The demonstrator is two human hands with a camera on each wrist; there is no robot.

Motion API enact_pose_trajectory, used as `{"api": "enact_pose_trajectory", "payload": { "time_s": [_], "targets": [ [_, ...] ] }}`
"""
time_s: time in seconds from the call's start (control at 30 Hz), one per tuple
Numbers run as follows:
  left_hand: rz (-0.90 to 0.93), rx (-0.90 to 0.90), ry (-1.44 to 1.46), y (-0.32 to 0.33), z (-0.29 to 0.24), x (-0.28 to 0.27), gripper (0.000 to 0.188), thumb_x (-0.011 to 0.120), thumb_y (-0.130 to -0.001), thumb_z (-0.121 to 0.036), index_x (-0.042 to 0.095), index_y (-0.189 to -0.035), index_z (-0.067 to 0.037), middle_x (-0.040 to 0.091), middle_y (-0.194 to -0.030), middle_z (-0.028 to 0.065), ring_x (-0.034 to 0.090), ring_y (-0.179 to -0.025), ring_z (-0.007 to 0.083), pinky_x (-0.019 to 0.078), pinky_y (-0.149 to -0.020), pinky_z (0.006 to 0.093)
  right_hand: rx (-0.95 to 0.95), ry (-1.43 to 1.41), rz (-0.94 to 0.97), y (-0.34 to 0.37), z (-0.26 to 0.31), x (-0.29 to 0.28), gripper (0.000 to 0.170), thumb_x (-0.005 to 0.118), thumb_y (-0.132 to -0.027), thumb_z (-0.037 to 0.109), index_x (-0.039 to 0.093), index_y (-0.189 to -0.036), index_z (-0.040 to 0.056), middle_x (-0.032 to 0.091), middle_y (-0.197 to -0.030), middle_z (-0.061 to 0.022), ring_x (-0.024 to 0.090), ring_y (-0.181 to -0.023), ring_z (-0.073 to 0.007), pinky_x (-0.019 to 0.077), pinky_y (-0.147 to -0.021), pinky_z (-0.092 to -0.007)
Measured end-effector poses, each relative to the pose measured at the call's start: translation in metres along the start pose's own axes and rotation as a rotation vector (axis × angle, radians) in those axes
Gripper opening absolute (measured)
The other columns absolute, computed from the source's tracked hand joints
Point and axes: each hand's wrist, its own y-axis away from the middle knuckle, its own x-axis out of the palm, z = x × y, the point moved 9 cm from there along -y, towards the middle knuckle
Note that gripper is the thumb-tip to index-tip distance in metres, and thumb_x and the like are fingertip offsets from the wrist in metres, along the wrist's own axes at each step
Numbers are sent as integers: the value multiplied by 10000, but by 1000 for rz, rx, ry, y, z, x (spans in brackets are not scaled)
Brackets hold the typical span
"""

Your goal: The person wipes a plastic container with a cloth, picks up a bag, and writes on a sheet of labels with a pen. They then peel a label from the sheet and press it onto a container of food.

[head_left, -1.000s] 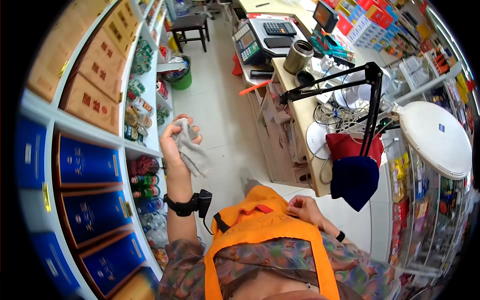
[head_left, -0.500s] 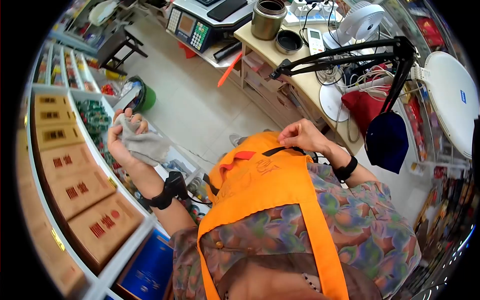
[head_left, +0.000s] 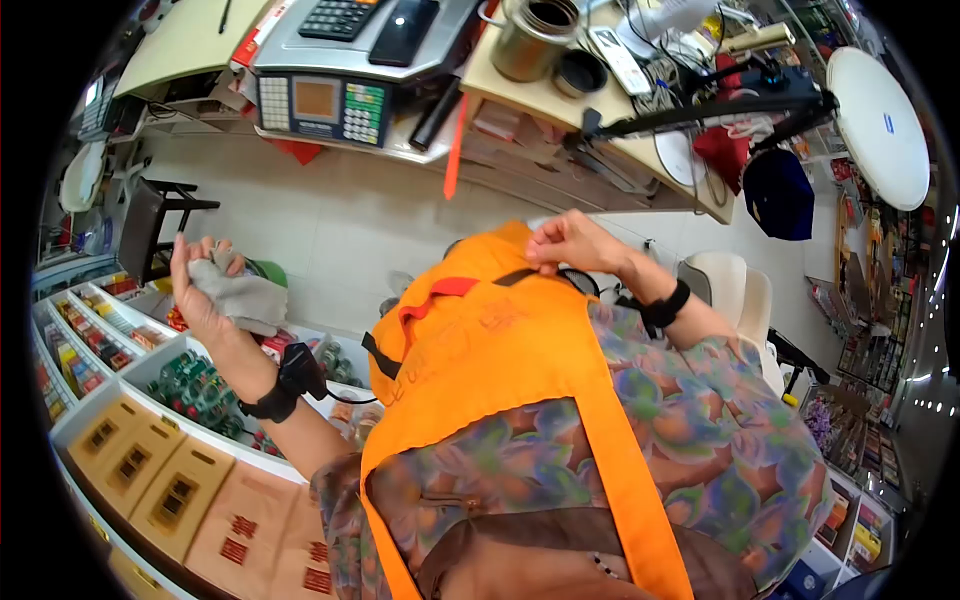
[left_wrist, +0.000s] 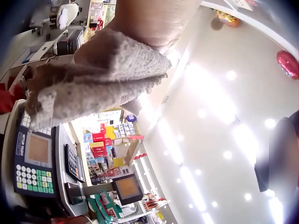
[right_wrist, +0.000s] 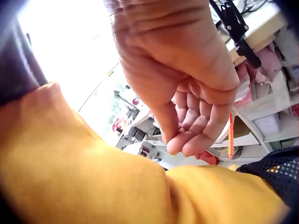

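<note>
In the head view my left hand (head_left: 199, 308) is raised at the left, gripping a crumpled grey cloth (head_left: 248, 300) that hangs out past the fingers. The same cloth (left_wrist: 98, 86) shows close up in the left wrist view, bunched below the hand. My right hand (head_left: 578, 243) hovers at the front of the orange apron (head_left: 490, 340), near its black strap (head_left: 515, 277). Seen from the right wrist, that hand (right_wrist: 182, 70) has loosely curled fingers, thumb and fingertips close together with nothing between them.
Ahead is a counter with a weighing scale (head_left: 330, 105), a metal flask (head_left: 533, 45) and a black lamp arm (head_left: 700, 115). An orange strip (head_left: 454, 150) hangs off its edge. Shelves with bottles (head_left: 190, 385) and boxes (head_left: 240, 520) line the left. A dark stool (head_left: 150, 225) stands beyond.
The head view has swung left, bringing the scale closer and the shelves lower. My left hand keeps the cloth. My right hand has risen from the apron's side to its upper front.
</note>
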Motion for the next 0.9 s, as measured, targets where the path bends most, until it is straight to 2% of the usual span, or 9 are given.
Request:
{"api": "enact_pose_trajectory", "payload": {
  "time_s": [0.07, 0.17, 0.23, 0.4, 0.5, 0.57, 0.7, 0.77, 0.9],
  "targets": [
    [-15, 39, -140, -47, -21, -23, 185, 561, -916, -239, 603, -942, -61, 530, -776, 14, 523, -665, 162, 394, -518, 291, -46, -26, -67, -17, -1, 6, 131, 646, -869, 134, 664, -824, 12, 631, -696, -19, 576, -656, -82, 473, -608, -234],
    [-122, 54, -447, -81, -53, 19, 201, 616, -887, -249, 639, -1013, -93, 538, -685, -30, 540, -589, 102, 448, -537, 267, -89, -34, -194, -32, -15, 5, 118, 623, -884, 125, 652, -833, 23, 623, -724, -7, 569, -667, -89, 482, -629, -254],
    [37, 52, -407, -147, -63, 18, 269, 637, -872, -233, 629, -1082, -65, 579, -711, -10, 567, -596, 109, 475, -530, 262, -47, -172, -258, -41, -10, 3, 93, 646, -865, 102, 650, -860, 9, 643, -748, -30, 588, -665, -100, 500, -625, -261],
    [65, 169, -513, -276, -107, 56, 211, 675, -844, -154, 647, -980, 5, 616, -723, 41, 587, -605, 113, 510, -537, 261, 64, -224, -307, -82, 40, 11, 108, 696, -818, 64, 627, -825, -19, 663, -754, -93, 628, -612, -130, 525, -577, -239],
    [23, 227, -961, -345, -117, 72, 199, 703, -808, -159, 675, -882, 24, 653, -737, 72, 606, -633, 126, 501, -546, 252, 54, -206, -306, -106, 75, 10, 156, 722, -815, 103, 618, -798, -12, 648, -717, -69, 605, -588, -110, 500, -543, -221],
    [-27, 372, -1333, -377, -118, 95, 346, 727, -773, -299, 698, -827, 42, 682, -731, 117, 634, -643, 178, 503, -627, 302, 61, -172, -363, -116, 91, 4, 184, 728, -818, 133, 601, -787, 4, 637, -703, -57, 589, -579, -95, 488, -538, -218],
    [107, 288, -1676, -454, -84, 121, 540, 697, -743, -498, 687, -795, 40, 674, -735, 205, 679, -752, 328, 517, -726, 417, 18, -199, -528, -113, 143, 8, 229, 739, -819, 190, 576, -789, 32, 622, -687, -35, 560, -572, -74, 464, -531, -216],
    [57, 438, -1841, -500, -71, 123, 599, 717, -732, -525, 663, -923, 40, 679, -878, 227, 665, -843, 376, 517, -737, 455, -33, -233, -569, -115, 156, 17, 219, 724, -833, 218, 594, -843, 42, 618, -692, -15, 557, -594, -71, 462, -536, -220],
    [222, 388, -1907, -559, -45, 118, 544, 655, -764, -453, 655, -967, 53, 675, -912, 241, 663, -884, 379, 516, -764, 462, -44, -316, -685, -112, 196, 51, 185, 687, -870, 212, 612, -910, 48, 611, -740, 11, 545, -643, -49, 442, -547, -206]
  ]
}}
